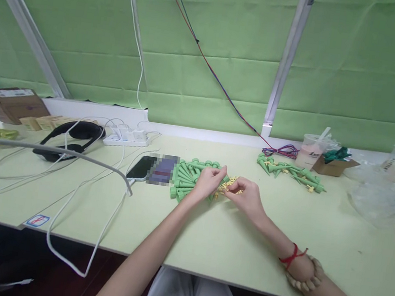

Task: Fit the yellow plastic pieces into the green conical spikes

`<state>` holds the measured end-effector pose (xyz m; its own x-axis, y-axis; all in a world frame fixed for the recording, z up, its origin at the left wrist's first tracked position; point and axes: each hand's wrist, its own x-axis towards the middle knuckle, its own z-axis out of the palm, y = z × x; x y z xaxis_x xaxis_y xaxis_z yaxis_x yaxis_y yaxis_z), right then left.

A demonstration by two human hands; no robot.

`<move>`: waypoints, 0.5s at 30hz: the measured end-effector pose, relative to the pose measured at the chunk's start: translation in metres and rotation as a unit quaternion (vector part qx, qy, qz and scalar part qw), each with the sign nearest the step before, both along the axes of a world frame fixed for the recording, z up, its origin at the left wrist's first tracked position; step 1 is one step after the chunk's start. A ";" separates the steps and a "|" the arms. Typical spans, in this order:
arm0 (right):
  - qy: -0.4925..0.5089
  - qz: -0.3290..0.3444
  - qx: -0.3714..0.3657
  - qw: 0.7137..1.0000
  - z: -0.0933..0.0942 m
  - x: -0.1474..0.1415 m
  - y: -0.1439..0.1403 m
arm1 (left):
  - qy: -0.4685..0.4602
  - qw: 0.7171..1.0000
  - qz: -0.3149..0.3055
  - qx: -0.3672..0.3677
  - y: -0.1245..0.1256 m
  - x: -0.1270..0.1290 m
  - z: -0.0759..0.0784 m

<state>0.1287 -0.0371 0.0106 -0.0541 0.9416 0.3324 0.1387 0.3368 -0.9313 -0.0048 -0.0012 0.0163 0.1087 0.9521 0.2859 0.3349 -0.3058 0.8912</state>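
Both hands are at work at the middle of the pale green table [207,237]. The left hand [208,181] rests on the right edge of a pile of green cone-shaped plastic pieces [188,178], fingers curled and pinched together; what they pinch is too small to make out. The right hand [245,195] sits just beside it, to the right, fingers bent inward toward the left hand, thumb and forefinger closed on something small. Between and under the two hands lies a scatter of small yellow parts [231,184]; whether either hand holds one cannot be told for certain. The right wrist carries a red string [292,255] and a beaded bracelet [305,281].

Left of the green pile, touching or nearly so, lies a phone [143,167], screen up. Further left are black headphones [72,137] and, at the far edge, a white power strip [129,137], with white cables [80,200] trailing toward the near edge. A cardboard box [10,103] stands at the far left.

To the right and farther off, well apart from the hands, lies a second heap of green cones [289,173]. Behind it stand a plastic cup with a straw [310,151] and a small open box [334,165]. Clear plastic bags [374,200] lie at the far right.
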 end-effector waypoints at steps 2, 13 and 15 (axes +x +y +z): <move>-0.034 -0.019 0.090 0.995 -0.002 0.002 0.000 | -0.008 0.999 0.044 0.012 0.003 -0.001 -0.004; -0.142 -0.070 0.009 0.987 -0.015 0.026 0.026 | 0.078 0.963 0.256 0.018 -0.002 -0.016 0.011; -0.164 -0.086 0.006 0.983 -0.020 0.032 0.032 | 0.095 0.959 0.267 -0.006 0.000 -0.022 0.011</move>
<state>0.1609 -0.0048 -0.0090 -0.0012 0.9420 0.3355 0.4866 0.2936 -0.8228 -0.0264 -0.0011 0.0275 -0.3454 0.8901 0.2974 0.5981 -0.0354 0.8006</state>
